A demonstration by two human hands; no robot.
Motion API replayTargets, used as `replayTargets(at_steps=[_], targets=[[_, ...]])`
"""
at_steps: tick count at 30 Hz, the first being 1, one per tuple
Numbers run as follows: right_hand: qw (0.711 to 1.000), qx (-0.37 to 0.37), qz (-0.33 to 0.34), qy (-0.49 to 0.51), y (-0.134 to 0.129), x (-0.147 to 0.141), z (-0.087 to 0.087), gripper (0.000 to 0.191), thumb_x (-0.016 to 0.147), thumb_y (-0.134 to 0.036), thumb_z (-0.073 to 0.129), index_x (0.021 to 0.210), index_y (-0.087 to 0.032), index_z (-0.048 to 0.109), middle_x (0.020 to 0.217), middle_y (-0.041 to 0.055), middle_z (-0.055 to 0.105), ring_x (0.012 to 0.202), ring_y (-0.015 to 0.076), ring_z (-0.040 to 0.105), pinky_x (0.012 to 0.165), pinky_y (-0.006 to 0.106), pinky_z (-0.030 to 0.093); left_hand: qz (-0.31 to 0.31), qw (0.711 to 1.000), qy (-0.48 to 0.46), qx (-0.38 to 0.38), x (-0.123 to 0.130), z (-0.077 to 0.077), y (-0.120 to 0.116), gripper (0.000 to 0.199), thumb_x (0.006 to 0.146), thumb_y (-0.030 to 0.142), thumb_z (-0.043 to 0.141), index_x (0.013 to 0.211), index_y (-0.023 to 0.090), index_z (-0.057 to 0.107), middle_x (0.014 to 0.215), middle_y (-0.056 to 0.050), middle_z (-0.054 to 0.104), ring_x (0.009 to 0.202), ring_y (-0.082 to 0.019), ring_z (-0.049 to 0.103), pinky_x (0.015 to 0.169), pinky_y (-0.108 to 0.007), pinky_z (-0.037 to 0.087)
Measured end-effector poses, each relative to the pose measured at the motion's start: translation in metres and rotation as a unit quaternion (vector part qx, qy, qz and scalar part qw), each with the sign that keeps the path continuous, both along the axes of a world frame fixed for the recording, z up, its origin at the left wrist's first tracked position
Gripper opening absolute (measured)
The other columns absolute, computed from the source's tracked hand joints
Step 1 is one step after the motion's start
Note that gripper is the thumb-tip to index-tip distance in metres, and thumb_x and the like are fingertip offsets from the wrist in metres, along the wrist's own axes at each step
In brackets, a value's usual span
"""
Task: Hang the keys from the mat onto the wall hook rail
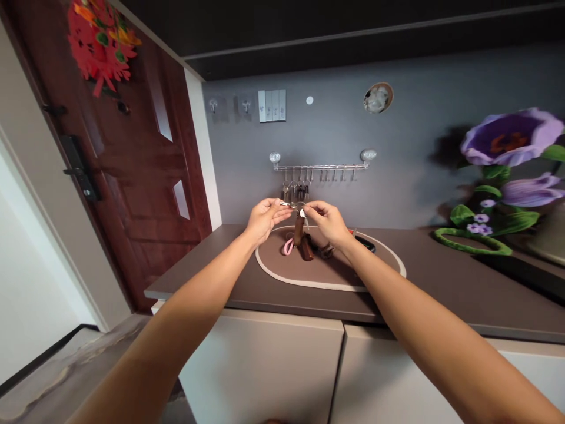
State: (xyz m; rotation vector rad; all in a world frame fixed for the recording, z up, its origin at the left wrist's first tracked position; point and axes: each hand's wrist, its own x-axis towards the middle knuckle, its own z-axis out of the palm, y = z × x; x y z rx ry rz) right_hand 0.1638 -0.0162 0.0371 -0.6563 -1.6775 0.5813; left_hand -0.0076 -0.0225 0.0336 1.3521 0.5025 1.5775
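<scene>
My left hand [265,220] pinches a small silver metal clasp [286,204]. The thumb and fingertips of my right hand [327,221] are closed on the key ring [301,205] beside it. From the ring hang a brown leather-like strap [299,228] and a small silver piece that may be a key. Below the hands, a round-edged brown mat [282,274] with a pale rim bears a pink loop [288,246], a dark brown item [306,249] and other small things partly hidden by my right wrist.
Behind the hands, a clear wall rack [322,167] holds several hanging keys on its left hooks. Purple artificial flowers [507,141] stand at the right of the brown counter [424,271]. A dark red door [145,171] is on the left, and a dark shelf [353,29] overhangs.
</scene>
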Motion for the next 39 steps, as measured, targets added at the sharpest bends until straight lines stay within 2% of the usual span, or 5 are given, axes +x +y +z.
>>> replayTargets(at_steps=[9,20,24,32,39], targets=[[0.992,-0.056,0.064,0.092,0.005,0.005,0.0,0.023,0.068,-0.04,0.061,0.079,-0.019,0.061,0.075,-0.0007,0.058,0.068,0.0091,0.05,0.067,0.023,0.042,-0.02,0.999,0.026,-0.03,0.004,-0.006,0.0,0.019,0.078,0.028,0.056,0.083,0.011,0.049,0.082,-0.009,0.065,0.079,-0.016,0.064,0.082,-0.035,0.048],[0.965,-0.144,0.135,0.174,0.001,0.002,-0.005,0.027,0.066,-0.042,0.062,0.082,-0.022,0.053,0.072,-0.0036,0.056,0.061,0.0079,0.052,0.057,0.021,0.043,0.029,0.972,0.232,0.039,0.013,-0.018,-0.003,0.027,0.068,0.033,0.063,0.083,0.012,0.057,0.078,-0.005,0.064,0.072,-0.013,0.059,0.068,-0.027,0.046],[0.954,-0.157,0.158,0.2,-0.004,0.0,-0.003,0.028,0.067,-0.042,0.061,0.082,-0.023,0.047,0.072,-0.0034,0.057,0.067,0.0124,0.059,0.063,0.027,0.048,0.097,0.944,0.305,0.081,0.014,-0.018,-0.005,0.028,0.072,0.039,0.056,0.081,0.013,0.059,0.076,-0.005,0.064,0.069,-0.013,0.057,0.068,-0.026,0.044],[0.942,-0.179,0.114,0.259,-0.004,0.005,0.008,0.015,0.075,-0.032,0.054,0.078,-0.022,0.043,0.071,-0.0024,0.057,0.069,0.0141,0.062,0.065,0.03,0.052,0.258,0.881,0.377,0.123,0.006,-0.022,0.0,0.035,0.081,0.044,0.039,0.074,0.015,0.058,0.064,-0.002,0.06,0.057,-0.012,0.053,0.057,-0.023,0.038],[0.944,-0.191,0.053,0.264,0.021,0.008,0.027,0.004,0.078,-0.022,0.049,0.078,-0.019,0.047,0.058,-0.0026,0.055,0.05,0.0098,0.057,0.056,0.027,0.052,0.307,0.834,0.429,0.162,0.005,-0.024,0.0,0.033,0.083,0.036,0.036,0.065,0.016,0.055,0.061,-0.001,0.058,0.057,-0.012,0.049,0.056,-0.023,0.032]])
